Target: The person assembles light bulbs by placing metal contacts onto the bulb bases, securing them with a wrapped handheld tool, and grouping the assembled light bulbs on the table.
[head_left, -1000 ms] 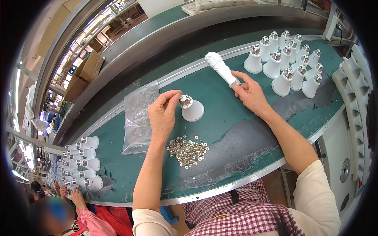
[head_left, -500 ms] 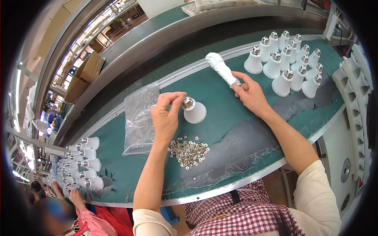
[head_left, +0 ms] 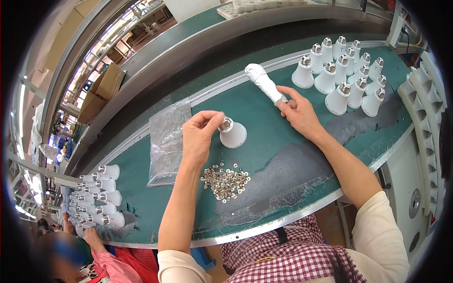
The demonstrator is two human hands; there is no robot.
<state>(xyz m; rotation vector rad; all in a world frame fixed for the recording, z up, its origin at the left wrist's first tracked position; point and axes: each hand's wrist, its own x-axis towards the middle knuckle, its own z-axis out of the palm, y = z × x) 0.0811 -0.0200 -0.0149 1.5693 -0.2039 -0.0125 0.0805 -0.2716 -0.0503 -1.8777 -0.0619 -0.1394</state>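
Across the middle, a curved green-topped counter (head_left: 160, 203) with a bright metal edge shows a ragged grey worn patch (head_left: 288, 172) towards four o'clock. Beyond it, between eleven and twelve, lie a second green worktop (head_left: 200, 23) and a plain white wall panel (head_left: 188, 6). Cluttered metal-framed shelving (head_left: 137, 35) stands towards eleven, backed by white glare. Glowing tubular white lamps (head_left: 20, 120) line nine o'clock. A pale upright post (head_left: 396, 28) rises at two; tan floor (head_left: 219, 271) shows at six.

We have a lone bulb (head_left: 233, 136) on the bench (head_left: 269, 127) — bag (head_left: 166, 148) left, parts pile (head_left: 225, 184) before, grouped bulbs (head_left: 337, 100) right of it.
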